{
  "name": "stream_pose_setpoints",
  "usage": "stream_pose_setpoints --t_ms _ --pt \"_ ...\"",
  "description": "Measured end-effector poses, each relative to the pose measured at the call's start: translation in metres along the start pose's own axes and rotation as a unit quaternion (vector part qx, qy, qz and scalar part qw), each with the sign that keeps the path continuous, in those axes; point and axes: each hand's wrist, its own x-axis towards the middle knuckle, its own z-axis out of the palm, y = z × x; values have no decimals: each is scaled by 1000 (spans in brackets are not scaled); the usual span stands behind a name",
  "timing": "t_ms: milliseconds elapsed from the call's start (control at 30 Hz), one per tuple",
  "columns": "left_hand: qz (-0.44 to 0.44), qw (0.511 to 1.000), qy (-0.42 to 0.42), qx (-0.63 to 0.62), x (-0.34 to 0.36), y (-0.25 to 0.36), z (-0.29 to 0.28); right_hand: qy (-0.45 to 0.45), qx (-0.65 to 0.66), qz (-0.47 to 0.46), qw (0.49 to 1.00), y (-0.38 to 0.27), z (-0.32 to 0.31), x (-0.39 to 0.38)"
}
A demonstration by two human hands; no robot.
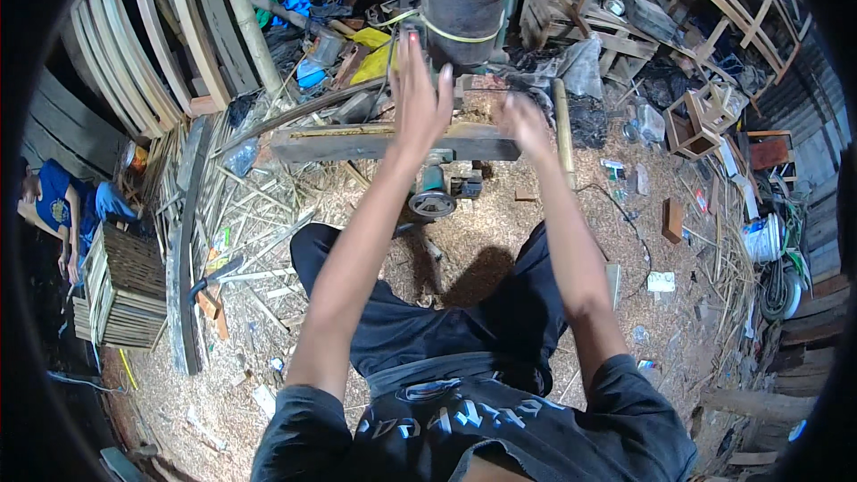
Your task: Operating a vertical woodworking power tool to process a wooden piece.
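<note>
My left hand [420,96] is raised with its fingers stretched out, in front of a dark bench machine. A small red spot shows at its fingertips, and I cannot make out what that is. My right hand [527,127] is smeared by motion near the right end of a long dark beam [308,147] that lies across the machine's front. Whether its fingers hold anything is not visible. Behind the hands stands the machine's dark cylindrical housing [460,9], with a yellow-green band round it. Below the beam sits a round handwheel [431,204].
Wood shavings cover the floor [491,250]. Thin wood strips [259,259] lie scattered on the left, beside a long dark board [185,268]. Another person [67,205] sits at far left near stacked strips [129,286]. A small wooden frame [694,125] and a white bucket [761,239] stand right.
</note>
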Motion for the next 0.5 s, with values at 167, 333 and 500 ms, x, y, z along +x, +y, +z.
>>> stream_pose_setpoints --t_ms 167,333,500 --pt "-221 955 -188 69 -187 -70 7 -125 -61 90 986 166 74 -108" --pt "-375 831 -385 143 -287 -102 25 -218 -212 11 952 212 108 -146" --pt "-384 754 -495 197 -328 -111 33 -273 -198 91 937 184 109 -149"
